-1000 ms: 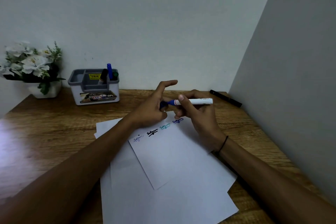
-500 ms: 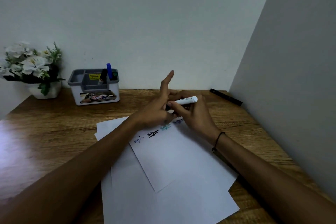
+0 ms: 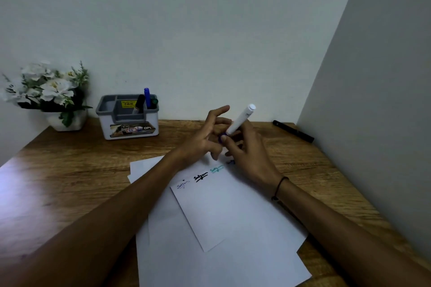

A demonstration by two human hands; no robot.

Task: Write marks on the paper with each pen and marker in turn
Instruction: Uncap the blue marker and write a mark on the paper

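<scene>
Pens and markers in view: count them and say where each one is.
5. Three stand in the grey organizer: black, blue, green-capped. White marker in the right hand. Black pen on the desk by the right wall. More may be hidden.

Sheets of paper (image 3: 233, 228) lie stacked at the tabletop's (image 3: 70, 182) near middle. A pen organizer (image 3: 128, 121) holding markers (image 3: 147, 98) stands at the far edge, a flowerpot (image 3: 67, 121) in the far left corner, a pen (image 3: 293, 131) in the far right corner.
</scene>
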